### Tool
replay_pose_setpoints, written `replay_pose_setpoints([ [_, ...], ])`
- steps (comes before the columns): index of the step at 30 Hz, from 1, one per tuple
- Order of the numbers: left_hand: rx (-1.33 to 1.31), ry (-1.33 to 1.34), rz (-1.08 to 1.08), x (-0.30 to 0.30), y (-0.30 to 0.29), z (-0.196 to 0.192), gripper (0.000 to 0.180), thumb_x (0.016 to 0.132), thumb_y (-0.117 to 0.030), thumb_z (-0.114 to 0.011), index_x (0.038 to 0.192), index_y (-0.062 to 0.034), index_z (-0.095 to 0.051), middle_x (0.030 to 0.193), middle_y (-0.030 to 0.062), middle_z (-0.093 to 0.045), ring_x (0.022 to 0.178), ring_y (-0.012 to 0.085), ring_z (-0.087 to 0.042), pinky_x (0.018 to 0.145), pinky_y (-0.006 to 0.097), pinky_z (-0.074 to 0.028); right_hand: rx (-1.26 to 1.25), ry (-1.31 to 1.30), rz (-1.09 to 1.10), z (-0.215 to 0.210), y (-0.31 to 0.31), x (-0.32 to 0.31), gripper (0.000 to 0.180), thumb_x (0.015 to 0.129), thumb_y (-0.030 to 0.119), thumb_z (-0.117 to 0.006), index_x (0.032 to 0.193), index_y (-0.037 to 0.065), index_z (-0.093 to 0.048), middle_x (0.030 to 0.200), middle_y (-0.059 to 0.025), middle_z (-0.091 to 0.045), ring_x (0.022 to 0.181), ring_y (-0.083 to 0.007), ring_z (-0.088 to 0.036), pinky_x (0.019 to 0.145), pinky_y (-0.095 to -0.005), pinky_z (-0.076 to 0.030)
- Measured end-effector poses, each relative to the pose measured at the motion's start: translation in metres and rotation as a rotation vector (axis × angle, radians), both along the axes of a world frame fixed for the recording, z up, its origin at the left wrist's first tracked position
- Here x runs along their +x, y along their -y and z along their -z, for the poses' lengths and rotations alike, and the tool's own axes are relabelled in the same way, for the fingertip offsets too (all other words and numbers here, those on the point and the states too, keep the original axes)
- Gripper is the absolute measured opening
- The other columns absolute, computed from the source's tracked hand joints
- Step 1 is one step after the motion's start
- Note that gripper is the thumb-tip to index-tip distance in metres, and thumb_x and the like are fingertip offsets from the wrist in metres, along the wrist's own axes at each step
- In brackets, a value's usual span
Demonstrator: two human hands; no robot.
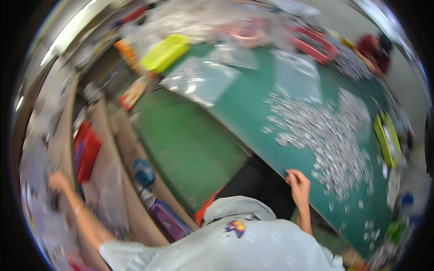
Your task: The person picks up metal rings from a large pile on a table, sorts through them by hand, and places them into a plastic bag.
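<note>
At the far left, the left hand [58, 181] is stretched out to a shelf of clear plastic bags [36, 158]; its fingers are blurred, and whether a bag is gripped cannot be made out. A pale band [79, 209] is worn on that wrist. Farther right, a red bin [90, 151], a blue object [143, 172] and a purple box [168, 220] are seen along the shelving. Beyond the shelving, a yellow-green basket [166, 53] is set beside the green table [253, 106], on which a large clear bag [201, 81] is laid. The right hand [299, 183] is held at the table's near edge, fingers loosely bent (anything pinched there cannot be discerned). Just beyond it, small shiny pieces [325, 140] are spread in a heap. At the upper right, a co-worker in dark red [374, 49] is seen.
</note>
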State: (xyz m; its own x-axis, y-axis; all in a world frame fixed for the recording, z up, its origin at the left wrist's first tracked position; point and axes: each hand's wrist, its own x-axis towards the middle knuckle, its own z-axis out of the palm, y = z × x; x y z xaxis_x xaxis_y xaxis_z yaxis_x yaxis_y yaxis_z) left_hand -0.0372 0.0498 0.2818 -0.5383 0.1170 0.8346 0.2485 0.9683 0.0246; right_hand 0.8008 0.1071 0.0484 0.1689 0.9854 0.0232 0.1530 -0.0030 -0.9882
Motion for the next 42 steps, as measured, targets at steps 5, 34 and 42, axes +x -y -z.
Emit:
replay_pose_setpoints([
  [5, 0.467, 0.033, 1.325, 0.255, -0.152, 0.044, 0.032, 0.078, 0.000, -0.051, 0.108, 0.0021, -0.062, 0.109, 0.0135, -0.063, 0.097, 0.0234, -0.059, 0.090, 0.033, -0.043, -0.021, 0.241, 0.155, -0.029, 0.014, 0.041, 0.011, 0.085, 0.005, -0.057, 0.094, 0.000, -0.063, 0.071, -0.0053, -0.054, 0.060, -0.0118, -0.048, 0.057, -0.0261, -0.040],
  [34, -0.545, 0.928, 2.350, 0.764, -0.197, 0.220, 0.017, 0.071, -0.005, -0.069, 0.087, -0.0045, -0.064, 0.088, 0.0063, -0.055, 0.080, 0.0241, -0.054, 0.074, 0.038, -0.035, 0.146, -0.954, 0.118, -0.038, -0.063, 0.147, 0.030, 0.082, -0.001, -0.052, 0.112, 0.002, -0.053, 0.093, -0.0078, -0.057, 0.078, -0.0136, -0.054, 0.067, -0.0250, -0.044],
  [42, -0.479, 1.198, 2.367, 0.761, -0.195, 0.208, 0.013, 0.077, -0.002, -0.065, 0.089, -0.0018, -0.063, 0.095, 0.0083, -0.056, 0.082, 0.0210, -0.056, 0.080, 0.037, -0.039, 0.057, 0.890, 0.265, -0.043, -0.083, 0.101, 0.013, 0.070, 0.007, -0.071, 0.077, 0.002, -0.061, 0.090, -0.0085, -0.053, 0.084, -0.0274, -0.052, 0.069, -0.0362, -0.044],
])
